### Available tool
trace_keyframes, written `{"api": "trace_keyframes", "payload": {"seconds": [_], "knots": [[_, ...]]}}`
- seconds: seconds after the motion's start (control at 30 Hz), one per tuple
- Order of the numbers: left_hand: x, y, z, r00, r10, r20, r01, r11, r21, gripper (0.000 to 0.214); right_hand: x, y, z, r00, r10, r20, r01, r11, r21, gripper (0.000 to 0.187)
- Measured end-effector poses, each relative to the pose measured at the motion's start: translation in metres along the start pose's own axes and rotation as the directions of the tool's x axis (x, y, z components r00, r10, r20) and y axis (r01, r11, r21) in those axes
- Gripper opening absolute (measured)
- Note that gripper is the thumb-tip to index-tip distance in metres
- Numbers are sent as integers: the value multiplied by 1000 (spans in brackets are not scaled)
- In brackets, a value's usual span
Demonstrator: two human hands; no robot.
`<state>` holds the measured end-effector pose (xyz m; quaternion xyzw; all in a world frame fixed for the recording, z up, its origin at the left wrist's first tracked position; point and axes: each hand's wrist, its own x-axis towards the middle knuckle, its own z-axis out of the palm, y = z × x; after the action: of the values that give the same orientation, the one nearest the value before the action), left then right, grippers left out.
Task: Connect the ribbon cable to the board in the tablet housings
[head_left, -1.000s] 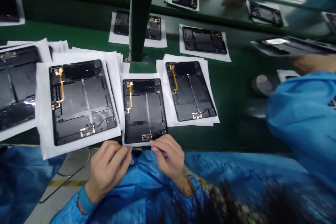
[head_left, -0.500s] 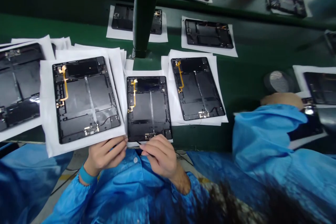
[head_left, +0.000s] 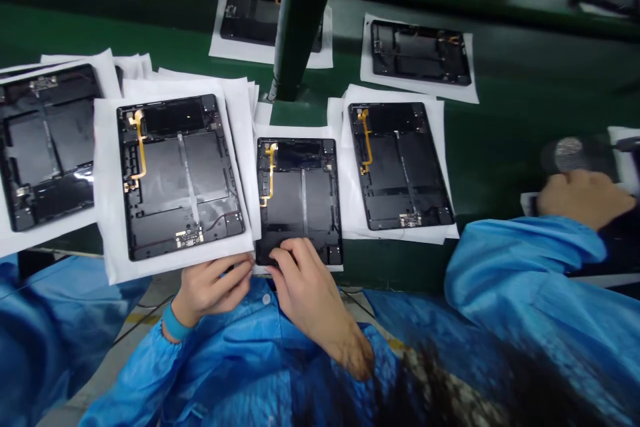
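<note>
The middle tablet housing point(head_left: 287, 213), black with a gold flex cable point(head_left: 271, 177) at its left, lies open on white paper. My right hand point(head_left: 313, 297) reaches over its lower edge, fingers bent and pinched together. What they grip, if anything, is hidden, and the hand covers the housing's lower middle. My left hand point(head_left: 215, 285) is curled closed just left of that edge, its fingertips at the paper's corner; whether it holds something does not show. Above my left hand lies a larger-looking tablet housing point(head_left: 165, 200) on a stack of white sheets point(head_left: 107, 213).
More open housings lie to the right point(head_left: 425, 193), at far left point(head_left: 70, 147) and behind point(head_left: 420, 73). A green post point(head_left: 305, 27) rises from the green bench point(head_left: 495, 133). At right, a co-worker's hand point(head_left: 583, 200) and blue sleeve point(head_left: 515, 253) reach over the bench.
My right hand has moved up over the housing's lower edge, covering its small circuit board. A thin dark piece at its fingertips is now out of sight. The view has shifted; the co-worker's hand moved right.
</note>
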<state>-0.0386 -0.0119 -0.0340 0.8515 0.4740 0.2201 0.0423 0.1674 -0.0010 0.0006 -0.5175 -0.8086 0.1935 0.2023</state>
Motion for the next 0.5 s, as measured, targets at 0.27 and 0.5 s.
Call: {"api": "trace_keyframes", "payload": {"seconds": [0.27, 0.5], "knots": [[-3, -2, 3, 1000, 7, -29, -8, 1000, -19, 35, -3, 2, 3, 1000, 3, 18, -3, 1000, -8, 11], [2, 3, -2, 997, -73, -9, 72, 995, -71, 38, 1, 0, 3, 996, 23, 83, -20, 999, -37, 19]]}}
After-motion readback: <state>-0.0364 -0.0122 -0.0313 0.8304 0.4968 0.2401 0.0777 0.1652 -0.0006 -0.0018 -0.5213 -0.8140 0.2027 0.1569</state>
